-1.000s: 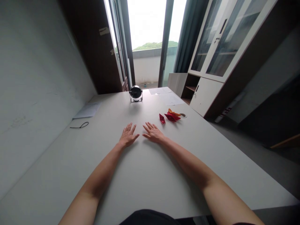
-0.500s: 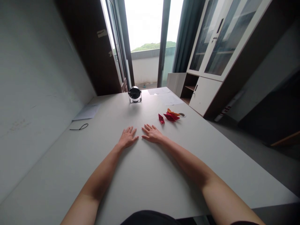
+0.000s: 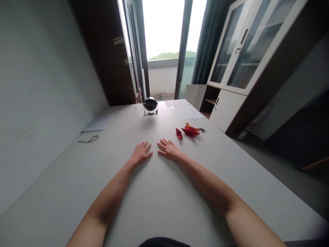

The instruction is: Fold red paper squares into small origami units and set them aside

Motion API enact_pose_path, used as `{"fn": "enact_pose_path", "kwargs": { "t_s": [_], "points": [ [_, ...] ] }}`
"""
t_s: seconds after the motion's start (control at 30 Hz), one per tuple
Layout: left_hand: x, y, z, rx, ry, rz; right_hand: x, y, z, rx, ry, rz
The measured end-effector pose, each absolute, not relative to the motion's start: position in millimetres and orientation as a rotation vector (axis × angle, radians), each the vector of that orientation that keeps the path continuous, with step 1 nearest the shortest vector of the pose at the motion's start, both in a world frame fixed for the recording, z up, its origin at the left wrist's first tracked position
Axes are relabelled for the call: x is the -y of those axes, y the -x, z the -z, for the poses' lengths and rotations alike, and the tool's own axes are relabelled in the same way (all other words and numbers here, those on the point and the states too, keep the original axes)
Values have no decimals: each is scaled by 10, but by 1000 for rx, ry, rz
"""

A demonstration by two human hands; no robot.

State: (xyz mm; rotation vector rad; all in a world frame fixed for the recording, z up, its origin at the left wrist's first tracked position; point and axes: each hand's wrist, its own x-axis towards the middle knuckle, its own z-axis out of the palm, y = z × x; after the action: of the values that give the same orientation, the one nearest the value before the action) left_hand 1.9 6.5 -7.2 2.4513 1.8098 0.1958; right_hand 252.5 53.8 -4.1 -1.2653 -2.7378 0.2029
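Note:
My left hand (image 3: 141, 153) lies flat on the white table (image 3: 159, 199), palm down, fingers spread and holding nothing. Beside it, a small gap away, my right hand (image 3: 168, 150) rests the same way, open on the tabletop. Just beyond the right hand sits a small red folded-paper piece (image 3: 179, 133). Farther right is a cluster of folded paper, with red pieces (image 3: 189, 132) below and an orange piece (image 3: 192, 127) on top. Neither hand touches any of the paper.
A round black device on a silver stand (image 3: 150, 106) stands at the back. White paper sheets (image 3: 189, 112) lie at the far right, another sheet (image 3: 97, 123) at the left by the wall. A black looped cord (image 3: 89, 140) is near it. A round table grommet (image 3: 202, 130) adjoins the folded paper.
The camera view has shifted slightly, so everything sits a little lower and to the right. Both hands stay flat on the table, and the paper pieces have not moved.

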Motion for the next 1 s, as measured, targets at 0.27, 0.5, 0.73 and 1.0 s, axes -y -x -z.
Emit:
{"fn": "enact_pose_path", "kwargs": {
  "t_s": [0.27,0.5,0.73,1.0],
  "points": [
    [-60,-20,74,-1806,-2440,-222,-524,-2531,32,2740,1283,-198],
    [-94,-17,97,-1803,-2429,-206,-516,-2530,24,2776,1261,-226],
    [-191,7,51,-1704,-2465,-122,-505,-2517,-13,2790,1240,-259],
    [-172,-8,64,-1722,-2466,-136,-509,-2524,1,2791,1255,-272]
  ]
}}
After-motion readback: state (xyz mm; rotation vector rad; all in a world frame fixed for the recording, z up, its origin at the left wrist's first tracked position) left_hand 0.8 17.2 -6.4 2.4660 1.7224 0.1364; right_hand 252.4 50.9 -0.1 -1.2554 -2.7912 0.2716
